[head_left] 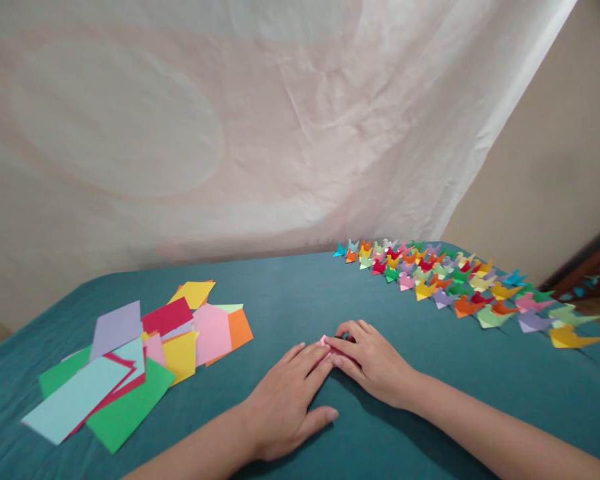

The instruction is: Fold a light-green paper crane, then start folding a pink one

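Observation:
A small piece of folded pink paper (325, 341) lies on the table in front of me, mostly covered by my fingers. My left hand (293, 393) rests flat, palm down, with its fingertips over the paper and its thumb spread to the side. From the right, my right hand (373, 360) pinches the paper's edge between thumb and index finger, the other fingers curled. How the paper is folded under the fingers cannot be made out.
Loose coloured paper sheets (130, 360) lie in a scattered pile at left. Rows of small folded paper birds (440, 280) stand at the back right. A teal cloth (280, 293) covers the table, and a pale curtain (260, 133) hangs behind it.

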Demonstrator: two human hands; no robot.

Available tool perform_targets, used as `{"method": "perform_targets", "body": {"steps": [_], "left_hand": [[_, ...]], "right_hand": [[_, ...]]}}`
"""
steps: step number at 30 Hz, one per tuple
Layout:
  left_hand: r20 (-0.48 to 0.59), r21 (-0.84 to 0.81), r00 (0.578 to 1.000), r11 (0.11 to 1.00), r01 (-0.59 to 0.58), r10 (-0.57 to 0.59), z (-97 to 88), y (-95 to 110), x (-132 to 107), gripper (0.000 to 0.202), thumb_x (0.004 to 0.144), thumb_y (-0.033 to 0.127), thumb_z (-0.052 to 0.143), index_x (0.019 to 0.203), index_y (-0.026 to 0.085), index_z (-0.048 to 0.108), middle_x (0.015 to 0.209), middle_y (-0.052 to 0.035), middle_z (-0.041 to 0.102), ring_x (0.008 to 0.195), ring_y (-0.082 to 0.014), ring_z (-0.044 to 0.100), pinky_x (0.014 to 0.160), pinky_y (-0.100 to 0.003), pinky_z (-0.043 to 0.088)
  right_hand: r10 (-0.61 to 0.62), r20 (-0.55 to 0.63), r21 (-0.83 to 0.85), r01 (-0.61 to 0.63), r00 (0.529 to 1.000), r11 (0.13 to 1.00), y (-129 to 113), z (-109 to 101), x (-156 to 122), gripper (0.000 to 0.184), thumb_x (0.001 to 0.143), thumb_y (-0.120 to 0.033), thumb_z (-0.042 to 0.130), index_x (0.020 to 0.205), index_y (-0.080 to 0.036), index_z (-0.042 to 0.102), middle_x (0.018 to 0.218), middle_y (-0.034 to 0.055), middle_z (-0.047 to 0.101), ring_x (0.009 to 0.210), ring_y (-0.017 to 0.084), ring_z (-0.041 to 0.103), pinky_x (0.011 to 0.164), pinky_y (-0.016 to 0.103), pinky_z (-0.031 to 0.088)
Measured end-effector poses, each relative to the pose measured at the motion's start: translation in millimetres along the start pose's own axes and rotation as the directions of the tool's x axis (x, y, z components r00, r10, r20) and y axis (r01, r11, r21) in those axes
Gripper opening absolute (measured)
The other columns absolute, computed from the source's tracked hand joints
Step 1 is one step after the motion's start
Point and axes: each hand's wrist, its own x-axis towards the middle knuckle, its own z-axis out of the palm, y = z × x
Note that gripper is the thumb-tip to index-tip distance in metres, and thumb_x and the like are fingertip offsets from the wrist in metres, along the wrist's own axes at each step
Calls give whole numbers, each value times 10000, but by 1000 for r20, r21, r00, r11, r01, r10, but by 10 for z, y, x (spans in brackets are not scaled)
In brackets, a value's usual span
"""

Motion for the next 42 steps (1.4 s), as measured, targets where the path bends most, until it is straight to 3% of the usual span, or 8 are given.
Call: {"method": "perform_targets", "body": {"steps": [8, 16, 20, 26, 32, 42], "left_hand": [[21, 20, 1000, 1000, -3, 3, -9, -9, -1, 631, 912, 533, 345, 1430, 197, 213, 1490, -108, 234, 1370, -244, 207, 1118, -450, 187], [9, 89, 1000, 996, -11, 11, -21, 4, 8, 604, 919, 479, 377, 1429, 202, 209, 1480, -98, 264, 1353, -235, 253, 1107, -429, 218], [-13, 151, 1000, 989, 3, -1, -28, -18, 74, 450, 944, 310, 373, 1377, 205, 314, 1430, -71, 371, 1304, -203, 349, 1088, -402, 269], [-59, 258, 996, 965, -53, 70, -26, -109, 232, 333, 929, 137, 362, 1241, 186, 467, 1255, -62, 559, 1156, -180, 509, 1018, -368, 354], [-64, 339, 993, 938, -67, 94, -46, -211, 380, 323, 935, 118, 360, 1234, 150, 480, 1255, -87, 558, 1145, -196, 522, 985, -364, 390], [-146, 275, 987, 961, -26, 68, 13, -341, 394, 332, 929, 148, 397, 1252, 163, 471, 1288, -91, 540, 1167, -186, 518, 968, -337, 430]], "right_hand": [[-48, 7, -2, 48, 999, 999, -1, -115, -65, 300, 903, -310, 492, 1185, -233, 563, 1096, 85, 577, 954, 221, 519, 832, 382, 431], [-329, 20, -208, 326, 944, 922, 128, -134, -148, 220, 926, -169, 443, 1080, -179, 599, 1022, 86, 627, 909, 182, 581, 788, 328, 453], [-378, 67, -263, 382, 923, 886, 127, -126, -147, 204, 931, -155, 431, 1041, -142, 602, 973, 101, 634, 899, 188, 584, 788, 331, 464], [-386, 68, -261, 390, 920, 883, 121, -127, -133, 198, 935, -149, 419, 1014, -126, 599, 919, 103, 625, 884, 187, 578, 785, 335, 473], [-381, 19, -288, 370, 924, 883, 257, -61, -44, 201, 936, -157, 419, 1017, -129, 601, 918, 102, 623, 873, 187, 578, 785, 338, 479], [-293, -79, -188, 274, 953, 943, 328, 12, 13, 237, 910, -127, 437, 1062, -155, 617, 963, 93, 641, 886, 184, 587, 773, 324, 503]]}}
